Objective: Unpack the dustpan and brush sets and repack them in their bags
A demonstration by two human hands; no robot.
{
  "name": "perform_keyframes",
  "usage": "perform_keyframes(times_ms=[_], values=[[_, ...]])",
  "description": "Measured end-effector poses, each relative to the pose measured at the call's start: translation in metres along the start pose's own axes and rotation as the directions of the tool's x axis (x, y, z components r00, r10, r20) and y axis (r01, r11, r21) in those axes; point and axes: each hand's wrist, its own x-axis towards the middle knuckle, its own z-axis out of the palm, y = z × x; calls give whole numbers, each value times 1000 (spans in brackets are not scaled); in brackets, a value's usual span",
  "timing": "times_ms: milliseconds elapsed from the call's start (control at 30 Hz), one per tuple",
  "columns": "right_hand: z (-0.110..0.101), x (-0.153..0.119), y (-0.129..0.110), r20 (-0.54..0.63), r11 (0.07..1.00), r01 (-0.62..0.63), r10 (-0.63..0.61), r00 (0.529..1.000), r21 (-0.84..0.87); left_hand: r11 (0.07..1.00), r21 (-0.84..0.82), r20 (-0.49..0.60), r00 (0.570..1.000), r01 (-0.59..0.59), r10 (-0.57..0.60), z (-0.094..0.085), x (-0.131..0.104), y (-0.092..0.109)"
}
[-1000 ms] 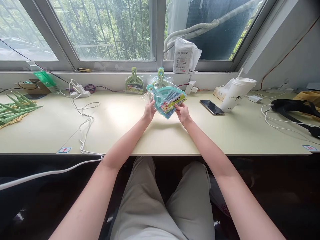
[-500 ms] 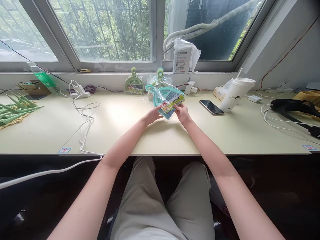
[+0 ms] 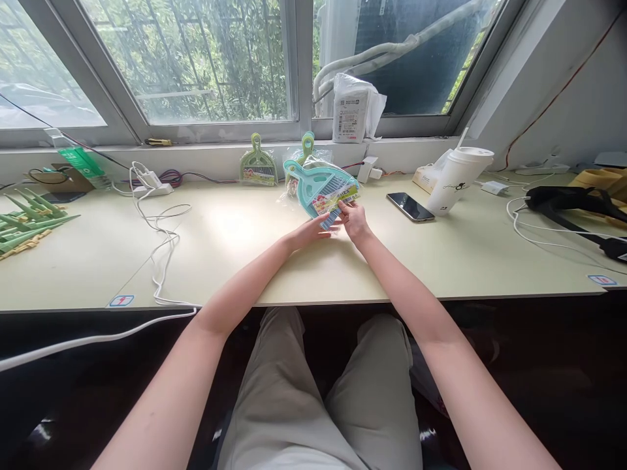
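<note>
A teal mini dustpan and brush set in clear plastic wrap is held tilted above the table, its handle pointing up and left. Striped bristles and a yellow-green printed label show on its front. My right hand pinches its lower right edge, thumb on the front. At its lower corner is my left hand, thumb near the front and fingers stretched behind the bristles. Two green wrapped dustpan sets lean on the wall behind: one stands apart, the other is partly hidden by the teal one.
A phone, a white cup with straw and a tissue pack lie to the right, beyond them a black strap. White cables, a tilted bottle and green spiky pieces are left. A wrapped package stands on the sill.
The teal set has turned slightly and its label tilts differently. My left hand has shifted lower and right along the bristles, fingers straighter. My right hand keeps its pinch; the view has shifted a little.
</note>
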Motion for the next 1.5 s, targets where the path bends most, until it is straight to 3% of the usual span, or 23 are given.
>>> perform_keyframes(times_ms=[133, 300, 367, 467, 633, 733, 933, 1100, 1200, 1367, 1500], values=[[-1, 3, 2, 0, 999, 19, -19, 1000, 36, 980, -120, -231, 964, -162, 131, -12, -2, 14], [-1, 2, 5, 38, 996, -45, 42, 998, 73, 861, -252, -543, 801, -442, 252, -45, -13, 36], [1, -1, 5, 60, 994, -66, 61, 996, 84, 828, -291, -582, 776, -479, 244, -57, -16, 40], [2, -3, 4, 91, 993, -82, 73, 993, 89, 817, -341, -573, 792, -465, 211, -66, -18, 41], [1, -1, 1, 109, 990, -85, 73, 991, 111, 818, -363, -522, 824, -447, 219, -66, -19, 43], [1, -1, 1, 132, 991, -92, 78, 988, 99, 817, -327, -507, 818, -474, 271, -63, -24, 48], [4, -4, 2, 225, 991, -122, 108, 968, 47, 854, -294, -390, 869, -430, 304, -50, -32, 59], [3, -5, -1, 275, 995, -43, 17, 961, 87, 841, -292, -414, 853, -456, 319, -38, -29, 61], [4, -8, -4, 301, 997, -31, 10, 954, 65, 841, -316, -441, 853, -439, 279, -35, -27, 59], [7, -15, -7, 344, 999, -48, 41, 938, 12, 862, -389, -428, 892, -324, 142, -33, -22, 55], [8, -18, -9, 393, 998, -58, 59, 918, -14, 858, -420, -400, 909, -297, 119, -24, -18, 55]])
